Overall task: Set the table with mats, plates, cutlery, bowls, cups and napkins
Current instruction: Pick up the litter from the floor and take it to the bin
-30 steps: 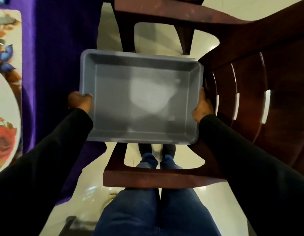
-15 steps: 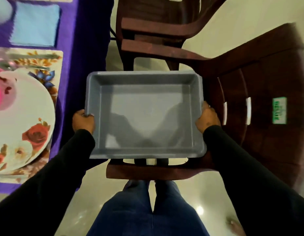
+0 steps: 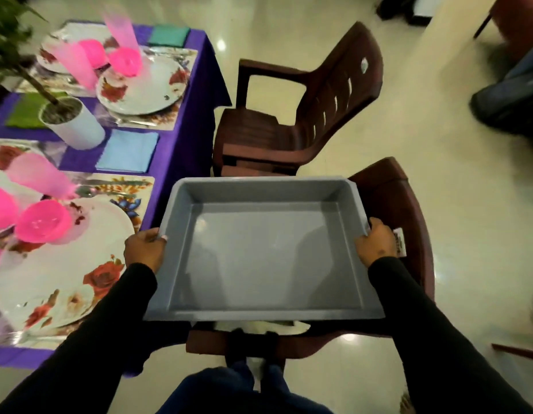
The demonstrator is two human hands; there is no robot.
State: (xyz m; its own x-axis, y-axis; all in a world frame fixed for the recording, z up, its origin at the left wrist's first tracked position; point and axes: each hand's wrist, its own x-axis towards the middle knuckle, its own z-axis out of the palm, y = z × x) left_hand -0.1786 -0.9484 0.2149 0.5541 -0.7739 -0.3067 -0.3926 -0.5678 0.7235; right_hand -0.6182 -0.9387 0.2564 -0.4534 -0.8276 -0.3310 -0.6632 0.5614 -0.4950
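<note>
Grey and empty, the bin [image 3: 265, 252] hung above a brown chair [image 3: 408, 204], left hand [image 3: 144, 249] and right hand [image 3: 375, 245] gripping its side rims. Beside it the bench [image 3: 187, 115] looked fully laid, so stowing the bin seemed next.

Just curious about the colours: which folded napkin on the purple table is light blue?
The light blue napkin beside the white plant pot; the others are green and teal.

1 head view looks steeply down (close) over the hands [image 3: 259, 249].
</note>
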